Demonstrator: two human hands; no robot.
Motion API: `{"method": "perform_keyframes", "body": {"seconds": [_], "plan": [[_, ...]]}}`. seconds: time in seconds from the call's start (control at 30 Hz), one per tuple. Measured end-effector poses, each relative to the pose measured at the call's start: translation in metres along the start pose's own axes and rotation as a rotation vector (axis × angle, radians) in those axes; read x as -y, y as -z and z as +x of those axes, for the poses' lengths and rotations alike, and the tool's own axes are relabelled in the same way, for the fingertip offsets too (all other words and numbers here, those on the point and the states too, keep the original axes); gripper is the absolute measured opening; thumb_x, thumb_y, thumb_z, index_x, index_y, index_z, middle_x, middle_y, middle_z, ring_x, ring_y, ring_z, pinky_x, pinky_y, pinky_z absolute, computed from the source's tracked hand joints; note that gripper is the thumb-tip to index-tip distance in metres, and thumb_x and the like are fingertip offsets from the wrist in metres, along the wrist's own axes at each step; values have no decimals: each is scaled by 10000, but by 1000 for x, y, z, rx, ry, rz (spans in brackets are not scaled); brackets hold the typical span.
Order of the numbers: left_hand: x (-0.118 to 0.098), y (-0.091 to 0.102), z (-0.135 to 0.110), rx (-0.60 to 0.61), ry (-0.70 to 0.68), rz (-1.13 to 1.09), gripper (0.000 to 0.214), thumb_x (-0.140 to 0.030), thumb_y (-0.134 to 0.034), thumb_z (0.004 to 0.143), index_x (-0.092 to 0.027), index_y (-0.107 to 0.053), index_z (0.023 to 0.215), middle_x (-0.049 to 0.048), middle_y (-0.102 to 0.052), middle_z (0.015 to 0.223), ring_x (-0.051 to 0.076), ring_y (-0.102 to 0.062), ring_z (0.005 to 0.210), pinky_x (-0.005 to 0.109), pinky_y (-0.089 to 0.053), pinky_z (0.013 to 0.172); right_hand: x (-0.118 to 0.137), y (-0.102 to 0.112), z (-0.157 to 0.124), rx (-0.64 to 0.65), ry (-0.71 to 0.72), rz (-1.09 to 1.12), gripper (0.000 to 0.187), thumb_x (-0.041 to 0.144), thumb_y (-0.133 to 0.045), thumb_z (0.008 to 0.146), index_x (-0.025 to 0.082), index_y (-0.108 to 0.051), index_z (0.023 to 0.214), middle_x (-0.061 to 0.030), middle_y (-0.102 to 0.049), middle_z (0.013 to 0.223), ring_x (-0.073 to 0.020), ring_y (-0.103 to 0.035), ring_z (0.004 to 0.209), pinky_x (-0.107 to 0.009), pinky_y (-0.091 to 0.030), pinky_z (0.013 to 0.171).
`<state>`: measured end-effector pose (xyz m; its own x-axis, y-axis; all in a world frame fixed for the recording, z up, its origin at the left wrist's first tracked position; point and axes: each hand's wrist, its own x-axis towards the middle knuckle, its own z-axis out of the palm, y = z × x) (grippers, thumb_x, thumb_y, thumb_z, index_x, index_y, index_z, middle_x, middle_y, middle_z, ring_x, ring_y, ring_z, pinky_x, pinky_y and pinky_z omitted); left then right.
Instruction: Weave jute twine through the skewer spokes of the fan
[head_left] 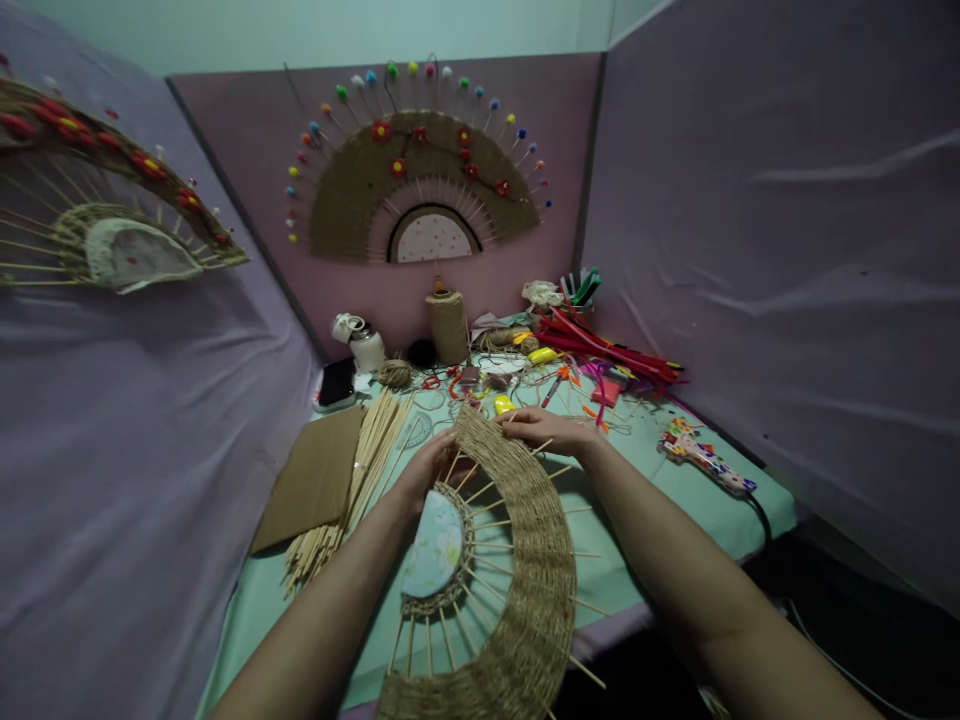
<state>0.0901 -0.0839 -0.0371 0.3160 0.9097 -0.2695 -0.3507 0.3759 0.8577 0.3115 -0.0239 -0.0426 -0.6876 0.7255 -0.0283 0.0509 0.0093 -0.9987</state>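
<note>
A woven twine fan with thin wooden sticks spreads in front of me, its wide band curving down toward the table's near edge. At its centre sits a half-round of pale blue floral fabric edged with braided twine. My left hand is closed at the inner side of the band's far end, its fingertips partly hidden behind the sticks. On the outer side of that same end, my right hand pinches the woven edge with bent fingers.
Bamboo sticks and a cardboard sheet lie at left. A glue gun rests at right. Behind are a twine spool, a white bottle and red pipe cleaners. A finished fan hangs on the back panel.
</note>
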Motion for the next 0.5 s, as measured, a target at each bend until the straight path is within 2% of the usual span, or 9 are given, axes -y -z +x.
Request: {"method": "perform_keyframes", "body": {"seconds": [0.13,0.3,0.43,0.5], "plan": [[-14,-5,12,-115,-52,17,307,-345,-598,782,-196,-597,1050,18,-684,820,126,-623,645,206,-449,551,1,0,0,34,-14,19,449,492,-654,717,160,-657,1019,0,-602,729,-68,-447,550,-186,-342,497],[-32,-13,32,-65,13,56,355,-403,-568,796,-138,-635,1021,47,-666,719,145,-608,565,238,-447,522,1,1,-1,68,-33,33,441,482,-639,740,165,-645,1046,15,-563,702,-55,-406,538,-175,-313,482],[-33,-18,40,-96,-10,52,168,-269,-636,756,-111,-631,811,30,-630,623,131,-592,516,225,-455,510,2,3,-1,62,-22,-7,439,483,-640,742,164,-646,1044,12,-568,734,-55,-419,568,-176,-321,505],[-30,-16,40,-82,8,33,110,-218,-634,753,-111,-611,768,35,-631,622,133,-598,522,229,-470,523,2,4,-1,64,-17,-34,442,488,-639,743,163,-648,1042,10,-578,757,-57,-434,586,-183,-341,533]]}}
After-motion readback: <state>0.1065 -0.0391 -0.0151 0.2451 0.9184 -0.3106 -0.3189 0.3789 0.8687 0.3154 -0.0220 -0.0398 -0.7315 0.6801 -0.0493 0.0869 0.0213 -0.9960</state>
